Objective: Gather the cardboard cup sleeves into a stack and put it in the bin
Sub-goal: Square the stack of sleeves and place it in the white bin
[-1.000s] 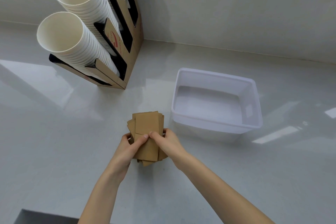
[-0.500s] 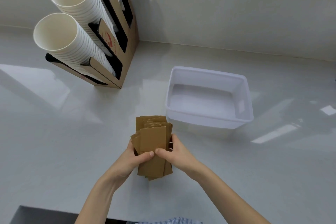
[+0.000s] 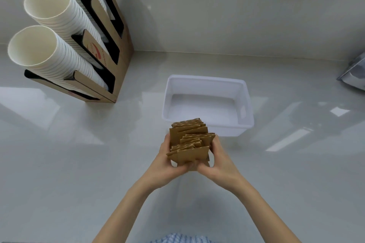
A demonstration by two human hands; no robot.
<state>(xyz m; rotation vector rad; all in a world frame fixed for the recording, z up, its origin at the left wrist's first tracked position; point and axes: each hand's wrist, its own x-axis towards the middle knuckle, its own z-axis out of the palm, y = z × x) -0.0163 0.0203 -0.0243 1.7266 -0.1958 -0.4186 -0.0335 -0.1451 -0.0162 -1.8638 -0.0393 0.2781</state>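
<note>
A bundle of brown cardboard cup sleeves (image 3: 190,141) stands on edge between both hands, its top edges uneven and facing me. My left hand (image 3: 167,165) grips its left side and bottom, and my right hand (image 3: 219,162) grips the right side. The bundle is lifted off the grey counter, just in front of the near wall of the white plastic bin (image 3: 245,124). The bin holds nothing.
A cardboard cup dispenser (image 3: 110,69) with long stacks of white paper cups (image 3: 51,53) leans at the back left against the wall. A silver foil bag (image 3: 353,75) shows at the right edge. The grey counter (image 3: 79,163) is glossy.
Both hands have turned the sleeve bundle from lying flat to standing on edge and raised it toward the bin. The camera has moved closer.
</note>
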